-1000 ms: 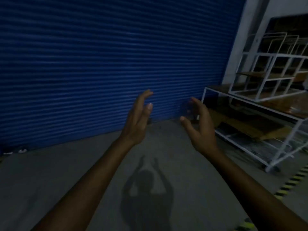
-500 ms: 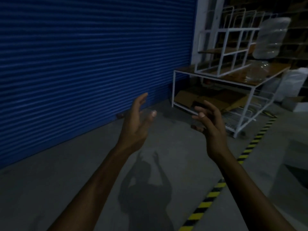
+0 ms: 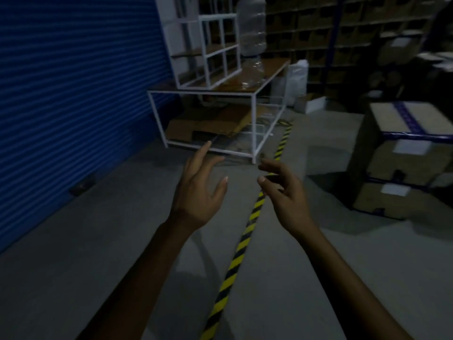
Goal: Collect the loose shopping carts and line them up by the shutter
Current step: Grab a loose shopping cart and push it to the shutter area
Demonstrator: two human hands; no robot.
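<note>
While both arms reach out in front, the left hand (image 3: 199,192) is held up with its fingers straight and spread apart, so its grip is wide open and holds nothing. The right hand (image 3: 284,192) is beside it and does not touch it. Its fingers are bent a little (like a loose claw), and its grip holds nothing too. Both hands are up in the air above the grey floor (image 3: 98,241).

A big white cart (image 3: 203,92) stands ahead of the hands, right next to the blue shutter (image 3: 73,94) on the left. The hands do not touch it. Flat brown cardboard (image 3: 208,123) lies on its bottom shelf. A smaller white frame (image 3: 221,51) made of thin bars sits on top of it, at the end near the shutter. A big clear bottle (image 3: 252,28) stands on top too, just beside the frame.

A yellow and black stripe (image 3: 235,261) runs along the floor, passes under the right hand and goes on by the right side of the cart. Brown boxes (image 3: 404,155) are stacked on the right, well apart from the cart. Dark shelves (image 3: 343,33) fill the back of the room.
</note>
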